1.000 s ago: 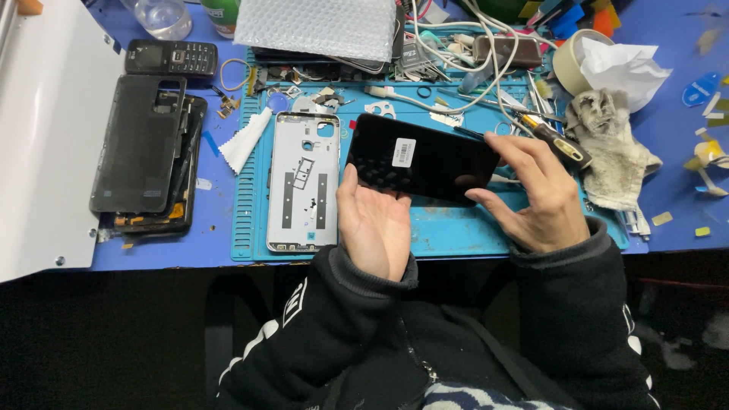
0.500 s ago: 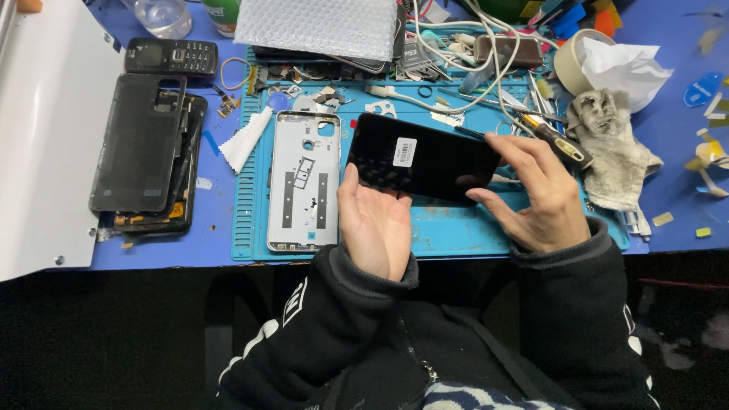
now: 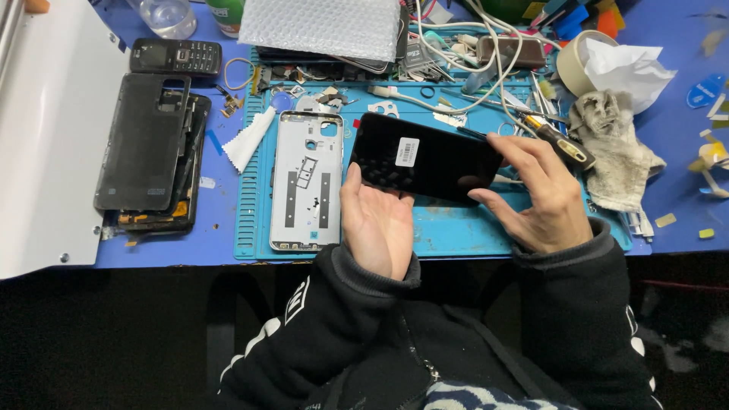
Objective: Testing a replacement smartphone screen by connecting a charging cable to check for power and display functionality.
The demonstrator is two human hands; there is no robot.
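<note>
Fingers (image 3: 492, 199) of the right hand (image 3: 543, 199) pinch the 3 o'clock end of a black phone panel (image 3: 425, 158), thumb under its lower corner and the others curled over the far edge, so the dark glossy face stays untouched; the left hand (image 3: 378, 222) props the panel's 7 o'clock corner from beneath, palm up, thumb along the short edge, fingers closed on it lightly; held by both ends like this, the panel hangs tilted just above the teal mat (image 3: 456, 228) at the middle of the bench rather than lying on it, probably so it can be looked over; a small white sticker (image 3: 407, 151) sits toward its 9 o'clock end; just beside the left hand at 9 o'clock a silver back cover (image 3: 306, 182) lies flat on the mat, inner side up, within easy reach; a white cloth (image 3: 249, 138) lies folded at the cover's 10 o'clock, half off the mat; well apart at 9 o'clock, on the blue table (image 3: 683, 152), a black cover (image 3: 143, 140) is stacked on an opened phone (image 3: 163, 216), set aside out of the working patch; a small keypad phone (image 3: 176, 55) lies at their 12 o'clock; cables (image 3: 463, 45) and bubble wrap (image 3: 323, 26) crowd the mat's 12 o'clock edge; a screwdriver (image 3: 558, 143) rests close behind the right hand, handy to pick up; a grey rag (image 3: 615, 148) and tape roll (image 3: 573, 64) lie at 2 o'clock
</note>
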